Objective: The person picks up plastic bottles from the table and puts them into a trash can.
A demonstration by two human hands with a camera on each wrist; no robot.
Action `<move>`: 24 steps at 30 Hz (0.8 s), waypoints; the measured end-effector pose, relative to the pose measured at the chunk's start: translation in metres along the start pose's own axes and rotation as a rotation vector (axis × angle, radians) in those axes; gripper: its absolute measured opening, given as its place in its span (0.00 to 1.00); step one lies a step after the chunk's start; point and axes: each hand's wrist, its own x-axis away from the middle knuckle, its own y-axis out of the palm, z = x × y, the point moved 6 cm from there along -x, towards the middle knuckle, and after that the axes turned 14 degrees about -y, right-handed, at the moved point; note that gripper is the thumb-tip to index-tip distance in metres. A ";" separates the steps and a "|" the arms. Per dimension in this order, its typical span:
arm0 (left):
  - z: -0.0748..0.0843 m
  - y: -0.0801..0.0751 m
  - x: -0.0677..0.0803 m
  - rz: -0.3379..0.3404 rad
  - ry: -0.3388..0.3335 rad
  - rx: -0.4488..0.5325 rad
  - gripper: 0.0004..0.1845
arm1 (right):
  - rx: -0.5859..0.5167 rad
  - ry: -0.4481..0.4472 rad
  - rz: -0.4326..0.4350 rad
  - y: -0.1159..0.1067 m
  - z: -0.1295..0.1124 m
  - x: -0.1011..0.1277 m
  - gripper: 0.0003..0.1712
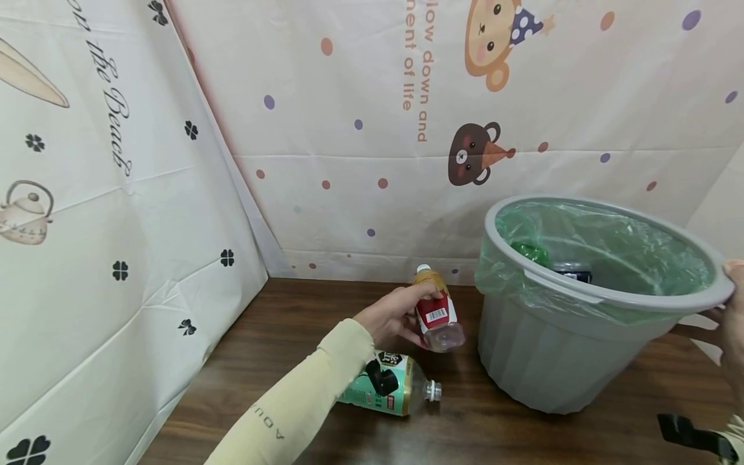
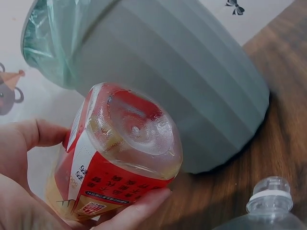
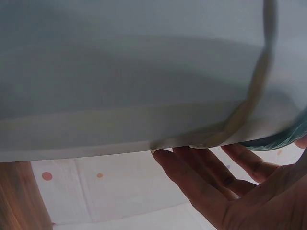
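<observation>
A clear plastic bottle (image 1: pixel 437 311) with a red label and white cap, tilted with its base toward the camera, is held just above the wooden bench. Beside it stands a grey bin (image 1: pixel 540 349) lined with a green bag.

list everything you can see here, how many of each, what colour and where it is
Red-label bottle: 1, clear with red label and white cap, held off the table beside the bin.
Green-label bottle: 1, clear with green label, lying on the table under the left forearm.
Trash bin: 1, grey, on the table at right.
Bin liner: 1, pale green, lining the bin, folded over its rim.
Items in the bin: at least 2, green and dark, kind unclear.
Table: 1, dark brown wood.
Backdrop sheets: cream with dots and cartoon bears, behind and left.
Left hand: grip round the red-label bottle.
Right hand: fingers on the bin's rim.
</observation>
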 end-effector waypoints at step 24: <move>0.032 0.000 0.043 -0.099 0.037 0.067 0.30 | -0.020 0.012 -0.008 -0.001 0.004 -0.006 0.17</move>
